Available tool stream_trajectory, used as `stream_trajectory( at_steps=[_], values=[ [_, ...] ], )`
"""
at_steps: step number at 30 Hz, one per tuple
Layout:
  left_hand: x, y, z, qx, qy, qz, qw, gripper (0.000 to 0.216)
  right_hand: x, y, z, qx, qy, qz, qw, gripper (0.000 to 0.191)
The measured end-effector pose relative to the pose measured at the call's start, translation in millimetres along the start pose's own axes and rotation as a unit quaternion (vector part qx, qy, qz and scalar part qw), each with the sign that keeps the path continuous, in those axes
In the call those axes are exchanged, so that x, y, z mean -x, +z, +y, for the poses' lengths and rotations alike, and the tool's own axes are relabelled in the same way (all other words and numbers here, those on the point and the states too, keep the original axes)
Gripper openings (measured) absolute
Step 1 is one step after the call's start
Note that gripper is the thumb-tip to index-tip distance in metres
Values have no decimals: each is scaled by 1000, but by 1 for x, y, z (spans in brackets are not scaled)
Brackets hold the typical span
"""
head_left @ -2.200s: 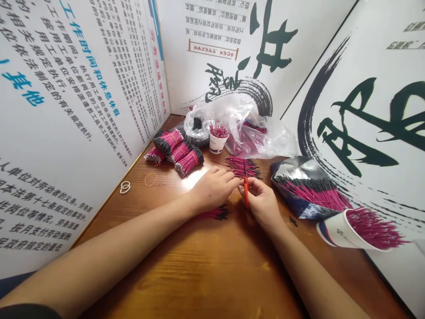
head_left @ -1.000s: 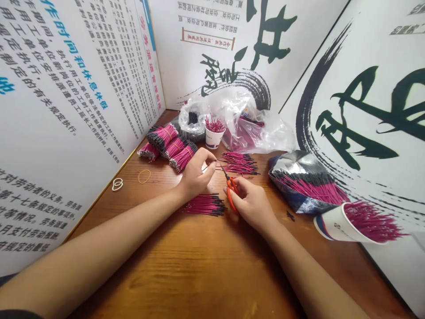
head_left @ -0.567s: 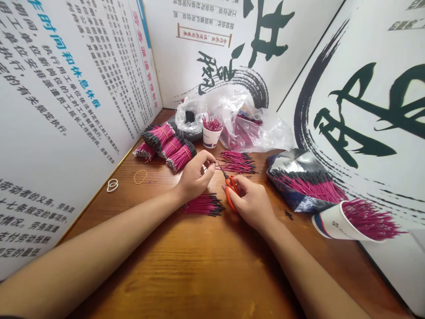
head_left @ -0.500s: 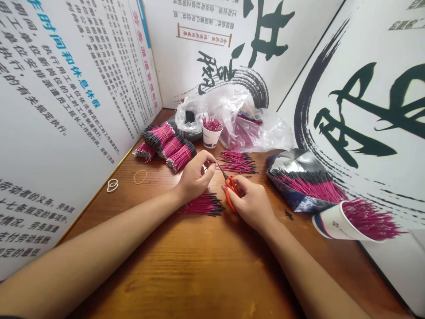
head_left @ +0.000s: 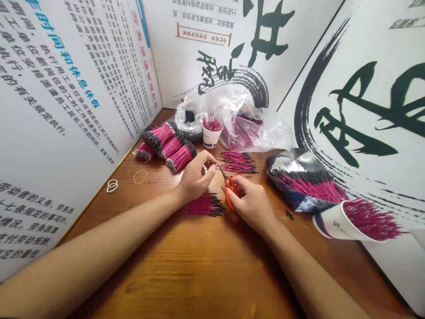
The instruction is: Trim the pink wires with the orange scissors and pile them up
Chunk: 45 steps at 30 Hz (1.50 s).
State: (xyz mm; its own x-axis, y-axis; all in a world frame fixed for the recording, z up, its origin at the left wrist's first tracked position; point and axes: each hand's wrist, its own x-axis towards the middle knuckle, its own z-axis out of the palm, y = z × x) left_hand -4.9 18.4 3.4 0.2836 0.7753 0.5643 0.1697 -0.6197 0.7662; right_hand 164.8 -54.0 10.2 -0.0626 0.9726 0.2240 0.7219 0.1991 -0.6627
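My left hand (head_left: 198,175) is closed in a pinch over the middle of the table. A thin wire, mostly hidden by the fingers, is held in it. My right hand (head_left: 254,200) grips orange-handled scissors (head_left: 229,182), their narrow dark blades directed at the left fingertips. Whether the blades touch the wire is too small to tell. Below the left wrist lies a row of pink wires with black ends (head_left: 204,206). Beyond the scissors a looser pile of similar wires (head_left: 237,162) rests on the wooden table (head_left: 186,266).
Banded wire bundles (head_left: 181,157) sit at back left, near a paper cup of wires (head_left: 211,130) and a clear plastic bag (head_left: 265,133). To the right are an open foil bag (head_left: 299,204) and a tipped cup (head_left: 332,221), both holding wires. Rubber bands (head_left: 112,185) lie left. Printed panels surround the table.
The dark tip area between the scissors and my left fingertips looks slightly shifted. Both hands stay in nearly the same place, and the surrounding things have not moved.
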Motion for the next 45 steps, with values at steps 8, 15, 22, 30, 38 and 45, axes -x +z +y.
stream_trajectory(
  at_steps=[8, 15, 22, 30, 38, 45],
  values=[
    [1, 0, -1, 3, -3, -2, 1000, 5, 1, 1, 1, -8, -8, -3, 1000, 16],
    [0, 0, 0, 2, 1, -1, 1000, 7, 1, 0, 0, -17, 2, -10, 1000, 18],
    [0, 1, -1, 7, 12, -8, 1000, 8, 1, 0, 0, 1, 5, -10, 1000, 18],
    [-1, 1, 1, 6, 15, -11, 1000, 9, 1, 0, -1, 9, 3, -6, 1000, 18],
    [0, 0, 2, -8, 12, -13, 1000, 10, 1, -3, 0, 24, 2, -6, 1000, 15],
    [-1, -2, 2, -19, 11, -16, 1000, 11, 1, -2, -1, 26, -1, -3, 1000, 16]
  ],
)
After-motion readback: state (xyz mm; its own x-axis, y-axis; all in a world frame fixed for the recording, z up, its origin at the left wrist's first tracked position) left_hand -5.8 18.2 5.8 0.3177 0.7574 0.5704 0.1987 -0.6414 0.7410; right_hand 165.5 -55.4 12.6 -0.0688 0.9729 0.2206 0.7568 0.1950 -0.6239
